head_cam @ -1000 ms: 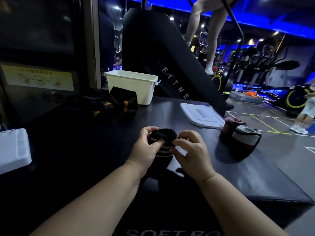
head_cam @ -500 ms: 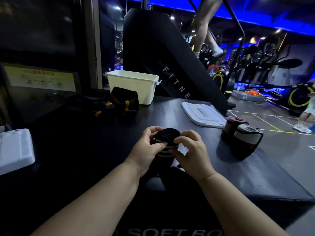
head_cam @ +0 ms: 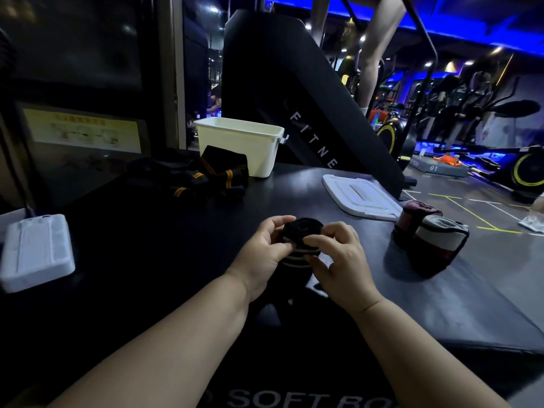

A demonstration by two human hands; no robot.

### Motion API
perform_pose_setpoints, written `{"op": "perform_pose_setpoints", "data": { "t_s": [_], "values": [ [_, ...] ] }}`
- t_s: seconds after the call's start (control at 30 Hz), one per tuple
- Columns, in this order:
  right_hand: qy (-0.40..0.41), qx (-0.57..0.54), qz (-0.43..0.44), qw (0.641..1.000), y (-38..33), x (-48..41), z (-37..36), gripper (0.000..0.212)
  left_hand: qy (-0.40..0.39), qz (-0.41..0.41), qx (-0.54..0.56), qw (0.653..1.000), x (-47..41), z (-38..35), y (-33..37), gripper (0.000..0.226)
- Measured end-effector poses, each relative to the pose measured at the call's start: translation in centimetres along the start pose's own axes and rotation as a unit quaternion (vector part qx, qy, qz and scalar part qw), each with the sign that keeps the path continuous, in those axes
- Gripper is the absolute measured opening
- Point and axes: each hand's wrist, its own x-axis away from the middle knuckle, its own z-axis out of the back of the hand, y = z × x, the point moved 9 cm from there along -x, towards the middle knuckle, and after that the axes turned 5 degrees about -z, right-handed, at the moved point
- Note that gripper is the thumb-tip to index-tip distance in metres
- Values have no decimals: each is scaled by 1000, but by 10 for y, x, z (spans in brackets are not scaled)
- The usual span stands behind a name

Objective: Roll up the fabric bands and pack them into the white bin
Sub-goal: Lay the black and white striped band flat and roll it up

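A black fabric band with white stripes (head_cam: 300,245) is partly rolled, held upright over the black padded surface (head_cam: 176,260). My left hand (head_cam: 260,254) grips the roll from the left. My right hand (head_cam: 338,260) pinches it from the right, thumb and forefinger on its top edge. The band's loose tail hangs down toward me, dark and hard to follow. The white bin (head_cam: 241,147) stands at the back. A pile of black bands with orange stripes (head_cam: 203,176) lies against its front left. Two rolled bands, one dark red (head_cam: 412,214) and one white and red (head_cam: 435,245), sit at the right.
The bin's white lid (head_cam: 360,197) lies flat at the back right. Another white lid (head_cam: 36,251) rests at the left edge. A black slanted exercise machine (head_cam: 294,92) rises behind the bin. The surface's right edge drops to the gym floor (head_cam: 500,260).
The roll has turned a little between my fingers and my right fingers have shifted on its top. A person on the machine behind keeps stepping.
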Motion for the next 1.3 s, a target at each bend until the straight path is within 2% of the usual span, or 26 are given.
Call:
{"op": "perform_pose_setpoints", "data": {
  "t_s": [0.13,0.27,0.43,0.53,0.63,0.77,0.87,0.93,1.0,1.07,1.23,1.3],
  "values": [
    [-6,8,9,1000,-1,1,-1,48,-6,9,6,1000,0,-1,-2,43],
    [-17,22,11,1000,-1,3,-3,52,-7,40,69,997,-2,0,-4,34],
    [-32,60,41,997,-12,2,-4,48,-12,34,48,998,-4,-1,-6,23],
    [-31,73,48,996,-15,3,-4,46,-10,31,50,998,-5,1,-6,23],
    [-21,32,40,998,-12,3,-2,49,-10,33,51,998,-5,0,-5,26],
    [-5,-74,-29,997,0,-1,5,46,-8,19,34,999,-5,-1,-5,27],
    [6,-208,-146,967,18,-1,9,39,-4,4,-9,1000,-2,-2,-2,29],
    [0,-227,-232,946,37,1,3,39,-5,-3,-35,999,-1,-3,-1,31],
    [-63,-209,-286,933,48,4,-12,31,0,-5,-55,998,-1,-2,-1,31],
    [-110,-219,-307,919,48,7,-22,15,8,-5,-68,998,-2,-1,-3,30],
    [-140,-258,-321,900,40,6,-22,12,45,-2,-88,995,-3,4,-7,22],
    [-162,-252,-316,900,37,6,-25,15,82,-9,-132,988,-3,10,-5,21]
  ]
}}
